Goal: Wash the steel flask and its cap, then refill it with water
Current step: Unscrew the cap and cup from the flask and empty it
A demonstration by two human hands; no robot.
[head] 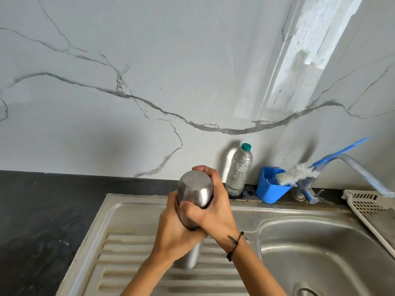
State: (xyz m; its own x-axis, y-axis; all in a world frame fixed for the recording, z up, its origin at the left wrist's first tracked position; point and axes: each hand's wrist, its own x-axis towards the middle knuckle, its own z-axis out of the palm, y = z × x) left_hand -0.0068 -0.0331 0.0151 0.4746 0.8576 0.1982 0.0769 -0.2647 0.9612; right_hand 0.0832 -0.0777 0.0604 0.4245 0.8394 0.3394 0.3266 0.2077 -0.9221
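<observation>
The steel flask (pixel 195 189) is held above the sink's ribbed drainboard (pixel 128 263), its flat end pointing up and away from me. My right hand (pixel 210 212), with a black cord on the wrist, wraps round the flask's upper body, fingers curled over its top edge. Just below, my left hand (pixel 172 229) grips the flask's middle. A blurred steel end of the flask (pixel 192 256) sticks out under my hands. I cannot tell whether the cap is on it.
The sink basin (pixel 320 242) lies to the right, its tap (pixel 363 174) reaching over it. Against the wall stand a plastic water bottle (pixel 239 169) and a blue cup (pixel 271 186) holding a bottle brush (pixel 295 174). A white rack (pixel 367 201) sits far right, black counter (pixel 32 210) to the left.
</observation>
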